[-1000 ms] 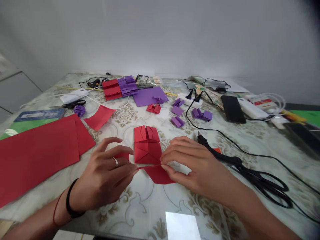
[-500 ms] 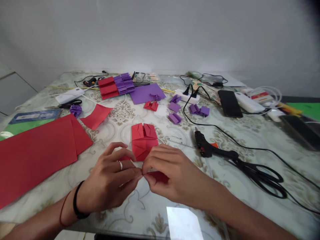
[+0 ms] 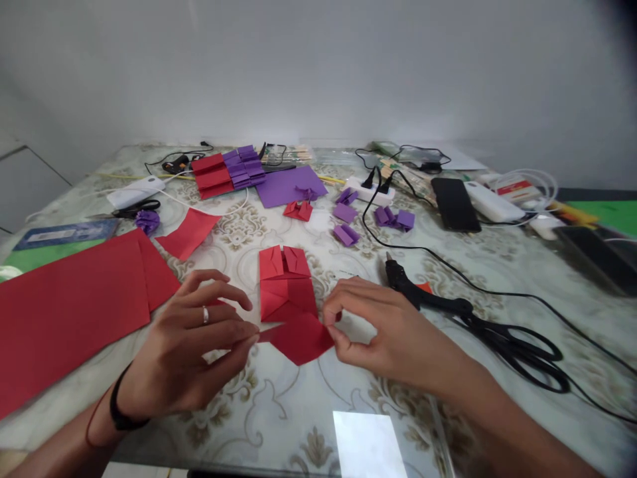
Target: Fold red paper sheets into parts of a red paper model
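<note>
A piece of red paper (image 3: 298, 340) is stretched between my two hands above the table. Its left end is pinched between the thumb and forefinger of my left hand (image 3: 202, 342), which wears a ring. My right hand (image 3: 365, 322) grips the right corner with thumb and forefinger. Just behind it lie folded red paper pieces (image 3: 286, 292), with raised flaps on the far part. Some more red paper (image 3: 221, 304) shows partly behind my left fingers.
On the left lie large red sheets (image 3: 74, 309) and a red scrap (image 3: 189, 232). A glue gun (image 3: 413, 289) and black-handled scissors (image 3: 522, 352) are at right, with a cable (image 3: 462, 282) crossing behind. Small purple folded pieces (image 3: 346, 234), a power strip (image 3: 365, 189) and phones (image 3: 455, 204) stand farther back.
My hands have moved apart from where their fingertips met. The red paper, mostly hidden before, now shows spread out between them.
</note>
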Demonstrator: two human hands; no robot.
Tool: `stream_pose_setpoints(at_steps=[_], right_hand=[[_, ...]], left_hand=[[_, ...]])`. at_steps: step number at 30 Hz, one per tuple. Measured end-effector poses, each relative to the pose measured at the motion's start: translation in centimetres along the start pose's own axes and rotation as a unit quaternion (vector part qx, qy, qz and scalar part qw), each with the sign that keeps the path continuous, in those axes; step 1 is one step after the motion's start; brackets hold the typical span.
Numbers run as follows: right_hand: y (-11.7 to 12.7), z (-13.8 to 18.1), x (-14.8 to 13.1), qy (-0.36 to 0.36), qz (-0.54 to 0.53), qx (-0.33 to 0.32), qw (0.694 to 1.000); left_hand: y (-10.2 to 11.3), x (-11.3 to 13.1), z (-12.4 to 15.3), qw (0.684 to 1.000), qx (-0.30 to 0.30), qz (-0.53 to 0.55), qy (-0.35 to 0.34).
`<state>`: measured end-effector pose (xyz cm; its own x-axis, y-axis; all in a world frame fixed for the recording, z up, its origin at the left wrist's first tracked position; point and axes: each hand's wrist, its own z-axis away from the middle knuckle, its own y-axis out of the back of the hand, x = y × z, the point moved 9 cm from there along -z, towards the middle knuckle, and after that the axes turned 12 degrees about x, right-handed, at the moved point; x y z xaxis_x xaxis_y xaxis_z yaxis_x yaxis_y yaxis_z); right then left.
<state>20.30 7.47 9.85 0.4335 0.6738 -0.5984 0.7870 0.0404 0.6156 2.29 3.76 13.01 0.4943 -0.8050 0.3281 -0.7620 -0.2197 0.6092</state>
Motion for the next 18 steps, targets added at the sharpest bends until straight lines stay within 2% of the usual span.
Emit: stream_pose_setpoints(at_steps=[3, 5, 11, 18], right_hand=[[1.1, 0.0, 0.8, -0.041, -0.001, 0.016, 0.999], [0.9, 0.0, 0.3, -0.042, -0.02, 0.025, 0.999], [-2.6, 0.5, -2.8, 0.037, -0.061, 0.02, 0.997], [-3.5, 1.8, -4.0, 0.092, 0.001, 0.055, 0.994]], left_hand=[[-0.5, 0.2, 0.0, 1.0, -0.007, -0.016, -0.003], [-1.3, 0.5, 0.1, 1.0, -0.02, -0.011, -0.007], [-2.4, 0.9, 0.2, 1.0, -0.014, 0.008, 0.006], [-2.7, 0.7, 0.1, 0.998, -0.027, 0.02, 0.043]])
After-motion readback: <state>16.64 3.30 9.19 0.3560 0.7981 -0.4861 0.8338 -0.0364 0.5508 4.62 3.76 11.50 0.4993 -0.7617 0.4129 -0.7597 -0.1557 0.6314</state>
